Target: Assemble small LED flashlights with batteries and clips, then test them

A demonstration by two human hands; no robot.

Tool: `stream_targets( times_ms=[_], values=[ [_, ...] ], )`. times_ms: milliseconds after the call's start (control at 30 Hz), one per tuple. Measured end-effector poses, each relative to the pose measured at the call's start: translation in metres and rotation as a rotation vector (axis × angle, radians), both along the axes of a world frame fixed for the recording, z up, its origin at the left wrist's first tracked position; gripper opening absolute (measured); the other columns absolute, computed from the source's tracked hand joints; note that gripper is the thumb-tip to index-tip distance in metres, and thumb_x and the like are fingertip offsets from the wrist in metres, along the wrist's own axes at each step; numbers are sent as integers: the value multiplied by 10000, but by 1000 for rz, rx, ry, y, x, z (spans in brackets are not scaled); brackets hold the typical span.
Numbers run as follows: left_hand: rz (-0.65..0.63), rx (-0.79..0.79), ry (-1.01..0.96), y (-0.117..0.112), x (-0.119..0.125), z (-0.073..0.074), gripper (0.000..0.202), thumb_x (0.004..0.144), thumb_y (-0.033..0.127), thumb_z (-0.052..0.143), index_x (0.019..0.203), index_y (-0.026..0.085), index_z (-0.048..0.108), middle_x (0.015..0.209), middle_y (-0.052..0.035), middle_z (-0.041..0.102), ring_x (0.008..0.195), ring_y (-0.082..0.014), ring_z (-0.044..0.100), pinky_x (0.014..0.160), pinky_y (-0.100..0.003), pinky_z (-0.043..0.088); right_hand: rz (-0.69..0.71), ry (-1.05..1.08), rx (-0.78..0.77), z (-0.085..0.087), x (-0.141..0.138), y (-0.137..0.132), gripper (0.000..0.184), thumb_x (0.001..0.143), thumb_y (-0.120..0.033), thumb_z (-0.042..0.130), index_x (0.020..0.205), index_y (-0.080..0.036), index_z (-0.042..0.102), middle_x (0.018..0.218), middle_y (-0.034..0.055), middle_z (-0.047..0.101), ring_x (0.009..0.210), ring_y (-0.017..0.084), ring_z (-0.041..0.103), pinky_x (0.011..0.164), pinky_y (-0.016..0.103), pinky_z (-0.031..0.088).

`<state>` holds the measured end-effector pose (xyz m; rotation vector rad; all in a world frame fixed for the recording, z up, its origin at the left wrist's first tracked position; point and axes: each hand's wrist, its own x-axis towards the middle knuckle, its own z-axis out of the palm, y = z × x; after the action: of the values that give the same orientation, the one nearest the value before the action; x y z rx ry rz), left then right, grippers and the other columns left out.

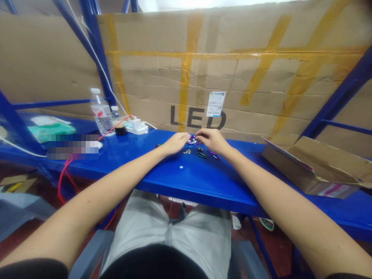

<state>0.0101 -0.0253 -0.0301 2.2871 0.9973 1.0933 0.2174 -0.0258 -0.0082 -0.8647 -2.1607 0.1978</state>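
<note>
Over the far side of the blue table (162, 174), my left hand (176, 143) and my right hand (213, 139) face each other across a small heap of shiny purple and silver carabiners (193, 142). The left fingers are pressed together at the heap's left edge, their tips partly hidden. Thumb and bent fingers of the right hand close at its right edge; anything between them is too small to tell. Nearer me lie a green carabiner (201, 155), a purple carabiner (215, 157), several small gold-coloured pieces (186, 151) and a small dark metal piece (200, 149).
A white dot-like piece (181, 167) lies nearer the front edge. An open cardboard box (314, 174) stands at right. On the left are a water bottle (101, 112), a dark bottle (119, 124), a power strip (138, 127) and red cable (62, 178). Large cardboard (232, 73) forms the back.
</note>
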Motion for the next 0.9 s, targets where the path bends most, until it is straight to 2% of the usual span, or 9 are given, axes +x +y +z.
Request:
stream_targets(
  times_ms=[67,233,367,467,567,767,900],
  values=[
    [19,22,27,-1,0,0,403,996,426,374,734,163,529,769,-17,594,757,-161,538,734,-300,403,3,-29,12,1,1,0,148,848,-155,581,854,-169,728,805,42,742,742,171,649,728,288,470],
    [23,84,50,-5,1,1,261,950,363,475,892,160,630,877,-36,674,848,-185,597,820,-321,444,63,-202,66,2,4,0,200,891,-162,523,832,-155,714,764,62,723,701,170,632,699,278,445],
    [-2,133,67,-11,1,2,187,910,313,538,936,160,643,890,-38,698,817,-177,617,811,-316,476,72,-302,130,5,5,-2,219,888,-144,491,784,-148,685,758,83,706,688,169,595,665,271,408],
    [-21,180,86,-15,1,2,180,909,313,554,941,158,640,885,-40,701,789,-171,621,785,-309,483,81,-323,122,8,6,-5,215,866,-131,483,733,-151,651,691,63,672,629,149,544,628,262,381],
    [-21,239,118,-18,1,3,160,920,296,548,943,160,628,871,-40,693,772,-168,618,757,-301,477,98,-284,31,10,5,-9,190,832,-127,494,691,-160,617,624,32,645,589,137,534,604,254,378],
    [-17,382,256,-20,2,2,121,954,249,496,939,165,582,910,-67,666,819,-191,613,745,-312,449,118,-153,-341,11,3,-14,199,830,-223,557,635,-181,555,527,-2,616,498,137,565,522,248,419],
    [-1,386,274,-24,4,3,117,962,257,481,925,172,553,881,-62,652,791,-190,600,711,-309,426,129,-54,-475,12,1,-16,223,819,-272,617,626,-190,541,501,-6,605,467,140,573,480,247,441]
  ],
)
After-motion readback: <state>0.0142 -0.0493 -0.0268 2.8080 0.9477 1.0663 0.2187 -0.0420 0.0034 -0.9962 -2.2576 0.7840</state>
